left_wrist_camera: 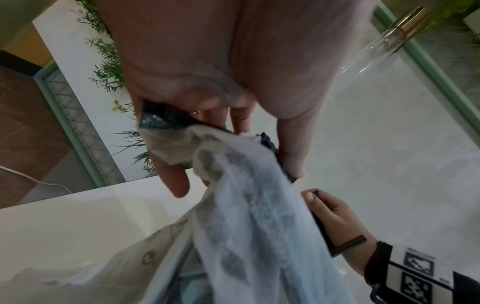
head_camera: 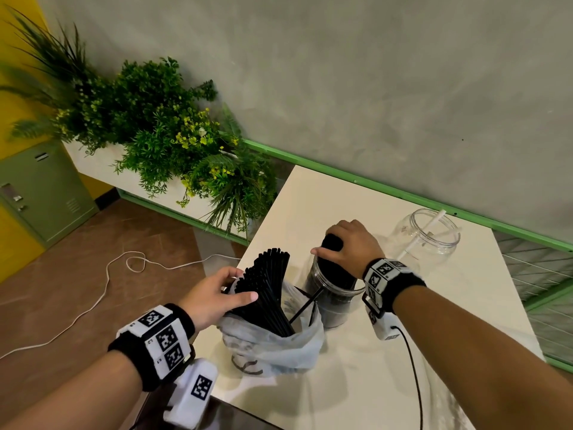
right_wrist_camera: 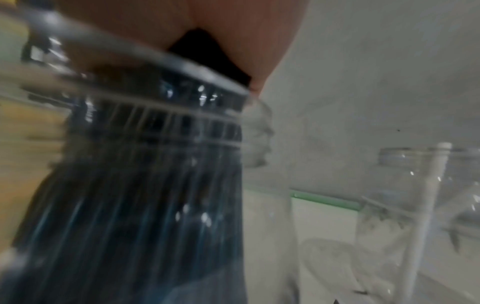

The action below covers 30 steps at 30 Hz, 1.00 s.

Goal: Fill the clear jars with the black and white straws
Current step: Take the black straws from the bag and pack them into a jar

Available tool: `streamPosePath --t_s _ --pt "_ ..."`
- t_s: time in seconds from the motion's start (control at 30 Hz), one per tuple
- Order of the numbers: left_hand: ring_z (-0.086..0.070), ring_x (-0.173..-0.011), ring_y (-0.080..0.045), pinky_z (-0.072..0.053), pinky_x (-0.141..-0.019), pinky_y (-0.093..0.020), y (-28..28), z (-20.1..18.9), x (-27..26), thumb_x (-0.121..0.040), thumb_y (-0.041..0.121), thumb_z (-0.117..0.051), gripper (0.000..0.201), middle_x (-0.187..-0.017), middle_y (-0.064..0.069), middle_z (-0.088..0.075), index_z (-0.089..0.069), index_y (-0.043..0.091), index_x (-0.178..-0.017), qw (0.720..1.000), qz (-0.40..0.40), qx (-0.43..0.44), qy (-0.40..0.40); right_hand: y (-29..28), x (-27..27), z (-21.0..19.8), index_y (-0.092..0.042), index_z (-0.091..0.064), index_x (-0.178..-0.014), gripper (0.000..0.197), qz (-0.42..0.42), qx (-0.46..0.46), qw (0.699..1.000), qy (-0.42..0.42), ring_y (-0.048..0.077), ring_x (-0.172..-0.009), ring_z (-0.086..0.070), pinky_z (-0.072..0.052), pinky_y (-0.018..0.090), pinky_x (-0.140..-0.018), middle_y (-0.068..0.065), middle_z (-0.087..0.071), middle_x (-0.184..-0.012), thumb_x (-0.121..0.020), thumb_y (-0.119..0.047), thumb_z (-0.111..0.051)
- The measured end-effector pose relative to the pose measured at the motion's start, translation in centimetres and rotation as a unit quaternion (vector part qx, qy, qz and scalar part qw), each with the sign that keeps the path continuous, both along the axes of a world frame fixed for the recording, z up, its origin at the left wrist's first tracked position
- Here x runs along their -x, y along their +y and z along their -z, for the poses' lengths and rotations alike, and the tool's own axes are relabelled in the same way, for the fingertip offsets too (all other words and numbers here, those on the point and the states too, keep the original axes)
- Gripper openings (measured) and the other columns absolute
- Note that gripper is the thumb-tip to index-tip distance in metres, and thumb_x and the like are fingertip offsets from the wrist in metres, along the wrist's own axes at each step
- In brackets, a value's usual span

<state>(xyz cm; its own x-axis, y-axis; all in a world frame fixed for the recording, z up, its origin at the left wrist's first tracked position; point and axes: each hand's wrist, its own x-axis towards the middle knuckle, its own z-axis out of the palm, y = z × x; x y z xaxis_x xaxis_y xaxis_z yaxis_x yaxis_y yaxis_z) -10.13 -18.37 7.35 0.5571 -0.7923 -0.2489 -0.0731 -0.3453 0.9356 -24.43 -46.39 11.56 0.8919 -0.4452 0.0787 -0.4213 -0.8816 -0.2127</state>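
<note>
Left grip (head_camera: 217,294) clenched around fanned black plastic straws (head_camera: 266,283) in thin white plastic bag (head_camera: 279,346) on white bench (head_camera: 387,367). Right grip (head_camera: 350,246) clasped black straw bundle (head_camera: 333,243) standing in clear plastic jar (head_camera: 333,305). Beyond, second clear jar (head_camera: 424,237) holding 1 white straw (head_camera: 432,225).

Green plants (head_camera: 161,128); green locker (head_camera: 40,187); white cable (head_camera: 102,293); white table (head_camera: 449,352)
</note>
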Motion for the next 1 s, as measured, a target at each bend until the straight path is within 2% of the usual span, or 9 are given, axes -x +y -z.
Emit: streamPosePath --t_s 0.17,0.27,0.37,0.47,0.6,0.67,0.73,0.87,1.0 --pt "-0.064 -0.101 -0.013 -0.048 -0.097 -0.038 0.0 0.3 -0.3 -0.035 0.080 -0.074 0.090 -0.106 0.004 -0.068 -0.058 0.027 -0.106 1.000 0.003 -0.009 -0.010 0.0 0.1 -0.6 -0.015 -0.059 -0.086 0.057 0.062 0.052 0.987 -0.140 0.020 -0.090 -0.042 -0.041 0.035 -0.079 -0.002 -0.048 -0.088 -0.076 -0.070 -0.053" --pt "-0.064 -0.101 -0.011 -0.049 -0.094 -0.033 -0.1 0.1 0.0 -0.043 0.069 -0.077 0.079 -0.107 0.004 -0.068 -0.058 0.026 -0.106 1.000 0.006 -0.007 -0.013 0.0 0.1 -0.9 -0.018 -0.059 -0.092 0.053 0.117 0.077 0.988 -0.068 0.022 -0.100 -0.041 -0.042 0.037 -0.085 -0.002 -0.048 -0.098 -0.080 -0.069 -0.050" --pt "-0.062 -0.103 -0.011 -0.047 -0.090 -0.026 -0.3 -0.1 0.2 -0.052 0.059 -0.083 0.070 -0.109 0.005 -0.066 -0.057 0.025 -0.108 1.000 0.006 -0.009 -0.006 -0.1 -0.1 -1.2 -0.019 -0.057 -0.094 0.052 0.128 0.062 0.989 -0.025 0.023 -0.096 -0.049 -0.044 0.034 -0.077 -0.002 -0.052 -0.097 -0.084 -0.069 -0.044" --pt "-0.059 -0.108 -0.010 -0.045 -0.099 -0.033 -0.3 0.2 0.1 -0.040 0.080 -0.072 0.087 -0.111 0.006 -0.065 -0.056 0.029 -0.108 1.000 0.011 -0.014 -0.026 -0.3 -0.3 -1.7 -0.020 -0.058 -0.099 0.053 0.132 0.045 0.990 -0.025 0.023 -0.098 -0.052 -0.045 0.034 -0.077 -0.002 -0.055 -0.100 -0.084 -0.069 -0.046" --pt "-0.058 -0.110 -0.011 -0.043 -0.103 -0.039 -0.3 0.3 0.0 -0.036 0.084 -0.070 0.094 -0.113 0.006 -0.065 -0.056 0.028 -0.110 1.000 0.012 -0.009 -0.025 0.7 0.6 -2.5 -0.022 -0.059 -0.116 0.059 0.118 0.069 0.986 -0.098 0.024 -0.113 -0.041 -0.036 0.039 -0.093 0.000 -0.055 -0.118 -0.083 -0.068 -0.044" --pt "-0.058 -0.111 -0.010 -0.042 -0.104 -0.039 -0.2 0.3 0.1 -0.037 0.082 -0.071 0.093 -0.113 0.006 -0.065 -0.056 0.027 -0.111 1.000 0.015 -0.009 -0.025 2.6 1.7 -3.2 -0.019 -0.061 -0.113 0.057 0.072 0.032 0.975 -0.206 0.019 -0.105 -0.043 -0.037 0.033 -0.091 -0.001 -0.056 -0.111 -0.084 -0.064 -0.043" --pt "-0.057 -0.112 -0.010 -0.042 -0.104 -0.039 -0.1 0.2 0.1 -0.043 0.075 -0.073 0.086 -0.114 0.005 -0.065 -0.056 0.027 -0.112 0.999 0.018 -0.009 -0.025 5.2 3.4 -3.3 -0.017 -0.062 -0.108 0.048 0.014 -0.065 0.960 -0.274 0.010 -0.089 -0.048 -0.040 0.021 -0.083 -0.005 -0.054 -0.101 -0.084 -0.057 -0.051" --pt "-0.059 -0.108 -0.010 -0.043 -0.103 -0.038 0.2 0.2 0.3 -0.045 0.069 -0.074 0.079 -0.111 0.005 -0.066 -0.057 0.026 -0.108 1.000 0.016 0.001 -0.024 9.8 5.8 -0.4 -0.022 -0.056 -0.111 0.042 0.008 -0.224 0.946 -0.233 0.011 -0.063 -0.053 -0.042 0.013 -0.061 -0.007 -0.051 -0.098 -0.078 -0.037 -0.076" --pt "-0.061 -0.106 -0.010 -0.044 -0.102 -0.038 0.3 0.4 0.5 -0.038 0.076 -0.076 0.086 -0.107 0.005 -0.068 -0.059 0.026 -0.105 1.000 0.011 0.026 -0.015 11.3 5.2 2.2 -0.019 -0.056 -0.107 0.027 0.052 -0.312 0.924 -0.214 0.003 -0.070 -0.057 -0.044 0.018 -0.069 -0.005 -0.061 -0.086 -0.086 -0.005 -0.067"
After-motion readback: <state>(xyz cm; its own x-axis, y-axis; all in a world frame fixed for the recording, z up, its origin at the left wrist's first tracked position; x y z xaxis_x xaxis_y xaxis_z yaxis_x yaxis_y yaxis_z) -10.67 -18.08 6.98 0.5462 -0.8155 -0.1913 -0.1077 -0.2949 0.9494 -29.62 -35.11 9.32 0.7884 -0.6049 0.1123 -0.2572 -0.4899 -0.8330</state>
